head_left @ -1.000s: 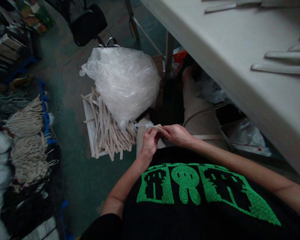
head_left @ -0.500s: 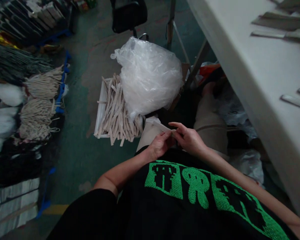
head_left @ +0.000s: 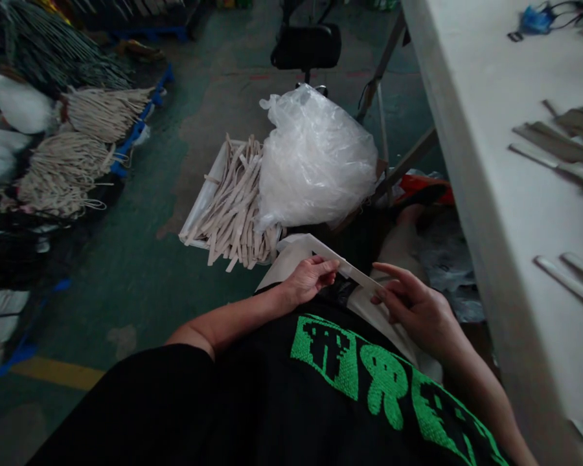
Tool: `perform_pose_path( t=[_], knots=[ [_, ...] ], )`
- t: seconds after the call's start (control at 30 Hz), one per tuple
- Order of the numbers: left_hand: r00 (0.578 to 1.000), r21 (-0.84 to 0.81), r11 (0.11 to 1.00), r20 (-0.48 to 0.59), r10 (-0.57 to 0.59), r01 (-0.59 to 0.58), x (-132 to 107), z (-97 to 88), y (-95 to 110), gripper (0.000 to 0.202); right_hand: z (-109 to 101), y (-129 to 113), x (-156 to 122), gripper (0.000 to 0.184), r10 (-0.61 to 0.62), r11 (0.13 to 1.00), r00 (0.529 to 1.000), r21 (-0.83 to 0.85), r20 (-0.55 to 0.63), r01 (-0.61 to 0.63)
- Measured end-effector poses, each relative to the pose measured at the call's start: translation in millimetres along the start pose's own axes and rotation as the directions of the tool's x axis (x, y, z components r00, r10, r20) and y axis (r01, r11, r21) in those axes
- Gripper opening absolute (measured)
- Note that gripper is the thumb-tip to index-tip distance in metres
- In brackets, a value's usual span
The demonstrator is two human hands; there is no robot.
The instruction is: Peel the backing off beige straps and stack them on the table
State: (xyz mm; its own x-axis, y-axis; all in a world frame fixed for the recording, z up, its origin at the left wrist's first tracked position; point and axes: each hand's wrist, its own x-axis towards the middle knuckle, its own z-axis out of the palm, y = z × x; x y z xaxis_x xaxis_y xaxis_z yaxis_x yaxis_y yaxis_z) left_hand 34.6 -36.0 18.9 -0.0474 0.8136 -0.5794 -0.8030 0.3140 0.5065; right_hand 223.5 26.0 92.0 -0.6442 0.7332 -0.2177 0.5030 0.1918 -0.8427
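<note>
Over my lap, both hands hold one pale flat strip [head_left: 357, 274]. My left hand [head_left: 307, 279] pinches its upper left part between thumb and fingers. My right hand [head_left: 412, 309] grips the lower right end, fingers curled round it. The strip runs slanting between the two hands, above a pale sheet lying on my knees. I wear a black shirt with a green print.
A white tray [head_left: 200, 208] of several similar beige strips sits on the green floor ahead, with a bulging clear plastic bag [head_left: 315, 158] beside it. A white table [head_left: 505, 188] with flat strips stands at right. Bundles of cord [head_left: 68, 168] lie at left; a black stool [head_left: 307, 45] stands beyond.
My hands have drawn apart: the right hand slid down and right along the strip, so more of it shows between them. The camera turned, bringing the table nearer.
</note>
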Motion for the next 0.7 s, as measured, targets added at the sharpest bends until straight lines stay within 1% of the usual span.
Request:
perform_pose_path(
  t=[0.07, 0.13, 0.17, 0.23, 0.3, 0.37, 0.4, 0.47, 0.53, 0.6, 0.7],
  knots=[
    [0.996, -0.026, 0.999, 0.089, -0.022, 0.025, -0.5, 9.5, -4.6, 0.043, 5.7, -6.1, 7.9, 0.046, -0.011, 0.999, 0.999, -0.047, -0.046, 0.009],
    [0.991, -0.038, 0.999, 0.133, -0.013, 0.018, -0.2, 14.2, -4.3, 0.039, 7.7, -10.5, 13.8, 0.05, -0.018, 0.998, 0.997, -0.064, -0.068, 0.013],
    [0.992, -0.047, 0.999, 0.128, 0.005, 0.001, 0.4, 13.9, -1.6, 0.037, 4.9, -12.2, 13.9, 0.053, -0.016, 0.998, 0.998, -0.054, -0.057, 0.013],
    [0.996, -0.079, 0.996, 0.076, 0.043, -0.037, 1.8, 9.2, 7.3, 0.035, -8.1, -15.1, 8.2, 0.059, -0.011, 1.0, 1.0, -0.024, -0.013, 0.01],
    [0.998, -0.123, 0.991, 0.014, 0.057, -0.055, 2.3, 3.8, 15.8, 0.033, -23.4, -17.5, 0.0, 0.057, -0.029, 0.999, 0.999, -0.04, -0.015, 0.028],
    [1.0, -0.155, 0.988, 0.002, 0.027, -0.026, 1.1, 3.1, 18.6, 0.033, -29.9, -19.5, -2.3, 0.049, -0.056, 0.993, 0.997, -0.107, -0.056, 0.05],
    [1.0, -0.156, 0.988, 0.019, 0.005, -0.002, -0.1, 4.9, 17.4, 0.033, -28.2, -20.4, -0.1, 0.046, -0.066, 0.988, 0.995, -0.141, -0.07, 0.056],
    [0.997, -0.135, 0.99, 0.077, -0.021, 0.031, -2.6, 10.6, 12.1, 0.036, -17.7, -21.8, 8.9, 0.043, -0.072, 0.98, 0.994, -0.189, -0.081, 0.056],
    [0.994, -0.111, 0.993, 0.112, -0.015, 0.028, -4.0, 14.7, 8.1, 0.04, -7.5, -22.0, 17.0, 0.045, -0.079, 0.979, 0.993, -0.197, -0.09, 0.06],
    [0.996, -0.114, 0.993, 0.092, 0.014, -0.004, -3.7, 14.4, 8.9, 0.043, -6.8, -20.9, 17.4, 0.048, -0.086, 0.983, 0.993, -0.169, -0.079, 0.072],
    [0.999, -0.148, 0.988, 0.027, 0.036, -0.032, -2.8, 11.8, 13.9, 0.046, -19.2, -19.1, 7.6, 0.047, -0.107, 0.985, 0.992, -0.144, -0.068, 0.096]
  ],
)
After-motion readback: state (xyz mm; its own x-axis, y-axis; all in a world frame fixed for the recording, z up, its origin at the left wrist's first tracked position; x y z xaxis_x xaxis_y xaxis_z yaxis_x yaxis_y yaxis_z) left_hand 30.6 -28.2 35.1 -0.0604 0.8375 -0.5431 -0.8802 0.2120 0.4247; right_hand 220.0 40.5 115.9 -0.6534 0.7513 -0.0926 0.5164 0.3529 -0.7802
